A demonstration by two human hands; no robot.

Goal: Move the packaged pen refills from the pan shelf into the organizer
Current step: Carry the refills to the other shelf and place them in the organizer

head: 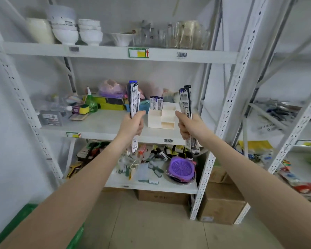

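White metal shelving (115,54), tiled floor (151,230), each hand's grip clenching refill packs (133,97), organizer (162,116) between.

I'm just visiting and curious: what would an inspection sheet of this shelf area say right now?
Surface: white middle shelf of a metal rack, bare at its front.
Job's things: white organizer stands on the middle shelf, with some refill packs already upright in its back left compartment; two more bundles are held up in front of it.
Clutter: sponges, green spray bottle and bags behind; bowls and glassware above; brushes and a purple strainer below.
Hands: left hand grips left bundle; right hand grips right bundle.
Cables: nothing seen.
Surroundings: cardboard boxes on the tiled floor; second rack to the right.
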